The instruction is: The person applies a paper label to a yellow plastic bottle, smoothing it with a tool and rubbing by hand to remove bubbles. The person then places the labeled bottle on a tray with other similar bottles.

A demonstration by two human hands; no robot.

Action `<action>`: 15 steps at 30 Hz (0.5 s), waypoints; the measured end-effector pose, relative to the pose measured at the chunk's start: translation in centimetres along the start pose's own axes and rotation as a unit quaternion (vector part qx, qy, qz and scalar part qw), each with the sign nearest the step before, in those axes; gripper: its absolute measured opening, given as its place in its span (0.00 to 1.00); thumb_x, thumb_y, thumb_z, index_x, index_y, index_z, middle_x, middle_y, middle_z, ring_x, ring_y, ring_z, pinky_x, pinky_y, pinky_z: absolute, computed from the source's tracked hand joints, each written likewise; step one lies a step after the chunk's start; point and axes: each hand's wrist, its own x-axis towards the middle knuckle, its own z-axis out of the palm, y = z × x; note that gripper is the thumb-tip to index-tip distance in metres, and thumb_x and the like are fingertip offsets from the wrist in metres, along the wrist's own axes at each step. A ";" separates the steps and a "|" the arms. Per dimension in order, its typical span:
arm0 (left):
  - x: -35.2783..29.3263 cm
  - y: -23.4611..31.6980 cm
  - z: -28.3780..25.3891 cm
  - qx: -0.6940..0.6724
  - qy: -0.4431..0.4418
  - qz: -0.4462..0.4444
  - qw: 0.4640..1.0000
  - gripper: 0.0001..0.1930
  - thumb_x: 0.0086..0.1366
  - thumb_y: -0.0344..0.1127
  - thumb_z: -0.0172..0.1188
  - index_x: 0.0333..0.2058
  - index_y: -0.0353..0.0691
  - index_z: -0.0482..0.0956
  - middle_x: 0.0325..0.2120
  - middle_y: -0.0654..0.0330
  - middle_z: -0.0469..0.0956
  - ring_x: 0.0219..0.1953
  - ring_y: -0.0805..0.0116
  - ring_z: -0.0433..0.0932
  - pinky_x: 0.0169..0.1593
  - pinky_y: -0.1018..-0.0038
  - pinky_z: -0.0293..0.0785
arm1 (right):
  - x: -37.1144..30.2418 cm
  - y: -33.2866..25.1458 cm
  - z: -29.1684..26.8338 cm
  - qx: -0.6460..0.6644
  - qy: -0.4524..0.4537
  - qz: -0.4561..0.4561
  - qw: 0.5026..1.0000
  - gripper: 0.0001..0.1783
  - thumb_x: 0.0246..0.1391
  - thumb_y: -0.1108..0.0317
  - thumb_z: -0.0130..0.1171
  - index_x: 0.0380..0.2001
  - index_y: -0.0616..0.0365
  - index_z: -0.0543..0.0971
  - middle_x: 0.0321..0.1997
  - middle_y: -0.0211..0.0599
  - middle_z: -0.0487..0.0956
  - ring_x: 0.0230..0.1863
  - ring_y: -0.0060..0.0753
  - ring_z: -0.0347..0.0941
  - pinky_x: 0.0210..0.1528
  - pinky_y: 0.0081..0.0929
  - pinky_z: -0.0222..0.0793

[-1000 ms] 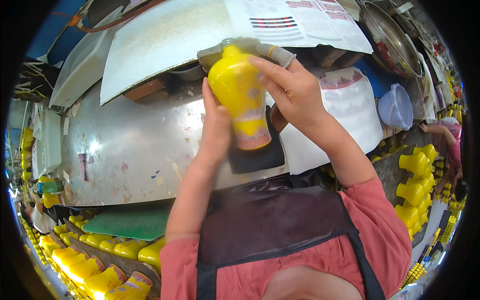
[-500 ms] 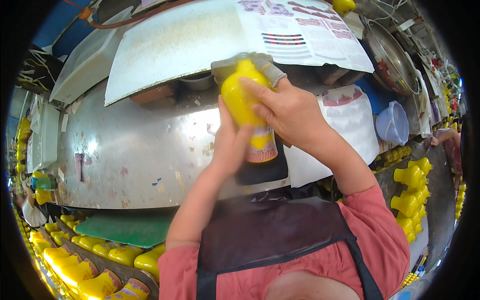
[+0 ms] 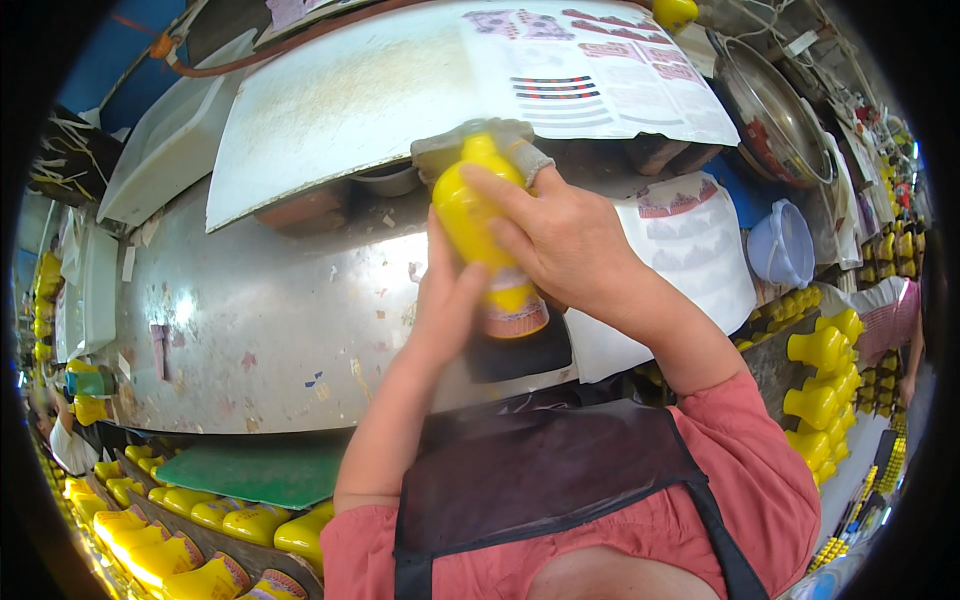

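fingers of the left hand (image 3: pixel 442 305) and right hand (image 3: pixel 575 235) are closed around the yellow vase (image 3: pixel 467 222), its base over the black pad (image 3: pixel 530 357); steady left support and light, even right-hand pressure are advised.

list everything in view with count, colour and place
vase: 1, yellow with patterned base, centre
pad: 1, black, at vase's base
worktop: 1, silvery metal, centre left
board: 1, white, across top
printed sheets: several, white with pink designs, right
unclear object: 1, grey, behind vase's neck
tray: at least 1, white, upper left
basin: 1, silvery, upper right
bucket: 1, pale blue, right
panel: 1, green, lower left
other vases: many, yellow, both sides
co-workers: at least 2, pinkish and white tops, side edges
apron: 1, dark, bottom centre
shirt: 1, pinkish red, bottom
left grip: 1, bare, on vase's left
right grip: 1, one finger covered grey, on vase's right
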 end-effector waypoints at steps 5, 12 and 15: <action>0.0 -0.5 0.8 0.053 0.067 0.062 0.994 0.53 0.65 0.45 0.59 0.75 0.35 0.29 0.70 0.37 0.55 0.71 0.45 0.61 0.72 0.59 0.58 | -1.2 1.7 -0.9 0.141 -0.021 0.121 0.982 0.34 0.62 0.58 0.61 0.71 0.44 0.68 0.50 0.51 0.77 0.36 0.44 0.78 0.43 0.35 0.76; -0.4 -0.3 1.1 0.092 0.021 0.013 0.995 0.57 0.67 0.45 0.62 0.75 0.38 0.24 0.69 0.41 0.55 0.70 0.50 0.61 0.71 0.61 0.58 | -3.1 3.2 2.1 0.398 -0.057 0.227 0.887 0.49 0.57 0.56 0.65 0.77 0.54 0.53 0.70 0.59 0.67 0.44 0.40 0.80 0.53 0.37 0.75; 0.0 -0.3 0.7 0.072 0.024 0.033 0.997 0.58 0.62 0.38 0.65 0.74 0.35 0.26 0.65 0.38 0.65 0.65 0.47 0.70 0.66 0.59 0.68 | -3.7 3.3 2.6 0.397 -0.063 0.229 0.887 0.51 0.56 0.56 0.66 0.77 0.54 0.52 0.71 0.60 0.65 0.54 0.46 0.78 0.59 0.37 0.72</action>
